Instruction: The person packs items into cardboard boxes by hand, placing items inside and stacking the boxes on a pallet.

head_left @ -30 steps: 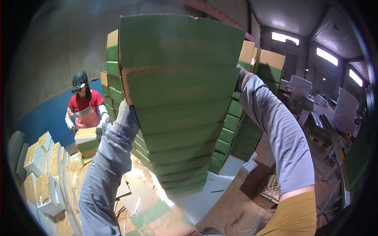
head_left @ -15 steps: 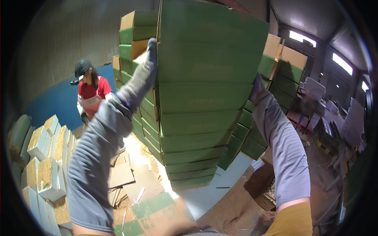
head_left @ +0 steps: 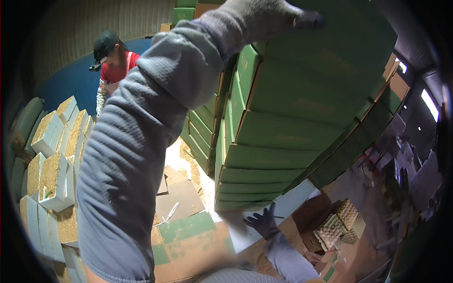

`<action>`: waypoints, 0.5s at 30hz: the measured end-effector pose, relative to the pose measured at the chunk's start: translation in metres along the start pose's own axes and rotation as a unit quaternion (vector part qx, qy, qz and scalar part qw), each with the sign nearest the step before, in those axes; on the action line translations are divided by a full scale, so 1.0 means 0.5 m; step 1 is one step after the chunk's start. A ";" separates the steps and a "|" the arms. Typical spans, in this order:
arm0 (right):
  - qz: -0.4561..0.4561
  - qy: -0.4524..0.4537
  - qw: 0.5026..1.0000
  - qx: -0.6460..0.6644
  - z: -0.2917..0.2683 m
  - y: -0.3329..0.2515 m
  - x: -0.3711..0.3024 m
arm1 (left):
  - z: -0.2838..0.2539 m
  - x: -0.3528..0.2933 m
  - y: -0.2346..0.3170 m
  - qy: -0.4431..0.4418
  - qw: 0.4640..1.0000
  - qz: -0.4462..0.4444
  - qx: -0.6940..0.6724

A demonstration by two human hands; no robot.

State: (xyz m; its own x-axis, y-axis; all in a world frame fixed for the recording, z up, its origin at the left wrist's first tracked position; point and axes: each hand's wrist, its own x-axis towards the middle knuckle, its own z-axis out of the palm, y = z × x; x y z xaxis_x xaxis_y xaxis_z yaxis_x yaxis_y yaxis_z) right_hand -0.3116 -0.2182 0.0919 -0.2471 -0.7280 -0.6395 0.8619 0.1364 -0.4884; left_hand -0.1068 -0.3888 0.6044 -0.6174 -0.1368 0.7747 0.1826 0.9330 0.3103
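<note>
A tall stack of green cardboard boxes (head_left: pixel 295 94) rises in front of me and leans across the upper middle. My left hand (head_left: pixel 264 21), in a grey glove, is up at the top box, its visible finger stretched out against the front face. Part of that hand runs to the top edge of the picture. Low down, my right hand (head_left: pixel 263 222) is gloved, with its fingers spread and nothing in it. It hovers near the foot of the stack, apart from the boxes.
At the left, a person in a red top (head_left: pixel 113 70) and dark cap stands behind white boxes (head_left: pixel 56 181) filled with yellowish shavings. Flattened cardboard (head_left: pixel 188 245) lies on the floor. Egg trays (head_left: pixel 347 217) stand at the lower right; more green boxes (head_left: pixel 203 120) stand behind.
My right hand has left the stack's right side and dropped low. My left hand has moved right, from the stack's left side onto its front. My view has shifted, bringing the egg trays into fuller sight.
</note>
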 end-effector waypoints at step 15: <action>-0.038 -0.056 0.997 -0.034 0.193 -0.183 0.255 | 0.105 0.065 -0.031 0.041 0.960 0.053 0.272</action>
State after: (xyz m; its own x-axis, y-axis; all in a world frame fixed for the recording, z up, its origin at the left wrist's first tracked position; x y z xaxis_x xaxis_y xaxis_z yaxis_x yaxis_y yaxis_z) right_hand -0.3794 -0.3884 0.1125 -0.2566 -0.8074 -0.5313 0.8101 0.1202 -0.5738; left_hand -0.1698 -0.3900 0.5959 -0.5518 -0.0365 0.8331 -0.1991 0.9759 -0.0892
